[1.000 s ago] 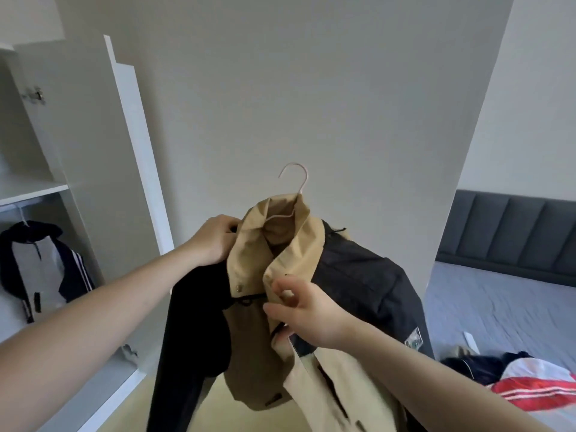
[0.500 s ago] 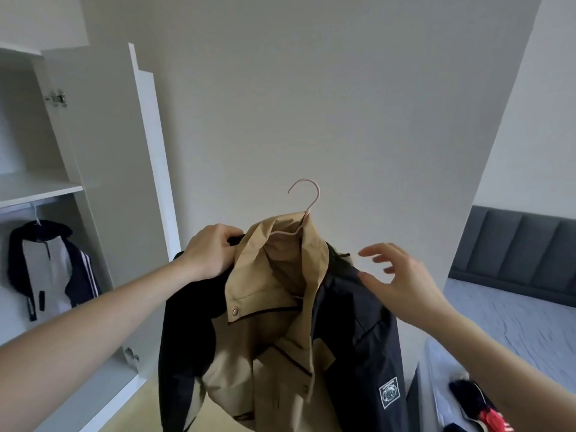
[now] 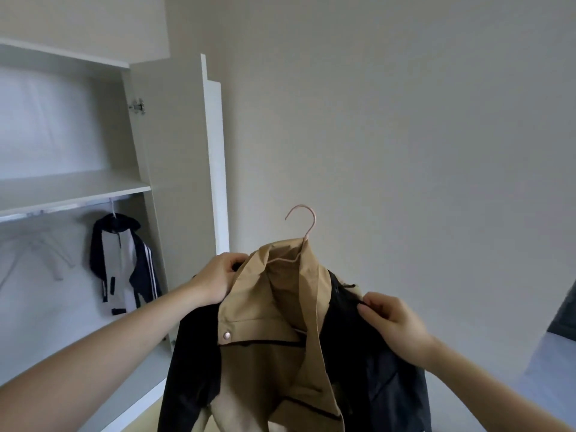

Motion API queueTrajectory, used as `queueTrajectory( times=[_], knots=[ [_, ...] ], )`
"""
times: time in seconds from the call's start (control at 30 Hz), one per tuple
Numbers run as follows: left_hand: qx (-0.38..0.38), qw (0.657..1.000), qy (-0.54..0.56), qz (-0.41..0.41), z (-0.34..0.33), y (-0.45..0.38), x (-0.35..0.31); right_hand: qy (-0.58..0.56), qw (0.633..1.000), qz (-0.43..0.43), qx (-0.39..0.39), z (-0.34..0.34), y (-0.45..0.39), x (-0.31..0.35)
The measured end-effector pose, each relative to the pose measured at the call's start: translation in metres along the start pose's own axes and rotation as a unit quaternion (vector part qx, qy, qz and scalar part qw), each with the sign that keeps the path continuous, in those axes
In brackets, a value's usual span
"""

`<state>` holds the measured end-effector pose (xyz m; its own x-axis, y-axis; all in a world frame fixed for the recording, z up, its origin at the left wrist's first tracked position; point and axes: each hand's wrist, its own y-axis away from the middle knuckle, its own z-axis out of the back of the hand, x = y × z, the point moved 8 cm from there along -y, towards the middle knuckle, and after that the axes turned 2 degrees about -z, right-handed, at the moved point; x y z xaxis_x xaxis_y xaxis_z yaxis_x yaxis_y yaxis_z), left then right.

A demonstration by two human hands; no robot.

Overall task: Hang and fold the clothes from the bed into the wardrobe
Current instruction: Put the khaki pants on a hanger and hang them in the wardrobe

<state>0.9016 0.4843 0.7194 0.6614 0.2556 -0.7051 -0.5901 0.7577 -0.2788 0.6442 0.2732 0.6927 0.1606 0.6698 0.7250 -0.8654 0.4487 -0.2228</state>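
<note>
A tan and black jacket [image 3: 280, 353] hangs on a pink hanger [image 3: 307, 227] in front of me, the hook poking up above the tan collar. My left hand [image 3: 215, 280] grips the jacket's left shoulder beside the collar. My right hand [image 3: 392, 322] pinches the black fabric at the right shoulder. To the left stands the open white wardrobe [image 3: 174, 182], where a navy and white jacket [image 3: 123, 263] hangs from the rail [image 3: 46, 212] under the shelf.
The wardrobe's open door [image 3: 215, 157] juts out edge-on just left of the jacket. A plain wall [image 3: 389, 135] fills the view behind. A sliver of the grey bed [image 3: 558, 353] shows at the far right edge.
The view has swung left toward the wardrobe. My right hand left the jacket's front, hovered open, and now pinches the right shoulder. My left hand has kept its grip.
</note>
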Motion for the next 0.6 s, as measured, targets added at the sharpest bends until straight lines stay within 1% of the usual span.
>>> queueTrajectory(
  times=[0.07, 0.23, 0.37, 0.47, 0.6],
  knots=[
    [-0.006, 1.0, -0.01, 0.018, 0.005, -0.008, 0.018, -0.039, 0.999, 0.004, 0.0, -0.016, -0.023, -0.002],
    [-0.032, 0.994, -0.1, 0.035, 0.018, -0.021, 0.055, -0.077, 0.997, 0.005, 0.015, -0.06, -0.083, -0.012],
    [-0.074, 0.986, -0.146, 0.042, 0.034, -0.024, 0.078, -0.129, 0.988, 0.031, 0.081, -0.103, -0.129, -0.001],
    [-0.08, 0.977, -0.189, 0.06, 0.059, -0.026, 0.096, -0.163, 0.978, 0.034, 0.128, -0.134, -0.163, 0.008],
    [-0.087, 0.958, -0.255, 0.095, 0.1, -0.018, 0.129, -0.181, 0.969, 0.043, 0.162, -0.179, -0.2, 0.026]
  ],
)
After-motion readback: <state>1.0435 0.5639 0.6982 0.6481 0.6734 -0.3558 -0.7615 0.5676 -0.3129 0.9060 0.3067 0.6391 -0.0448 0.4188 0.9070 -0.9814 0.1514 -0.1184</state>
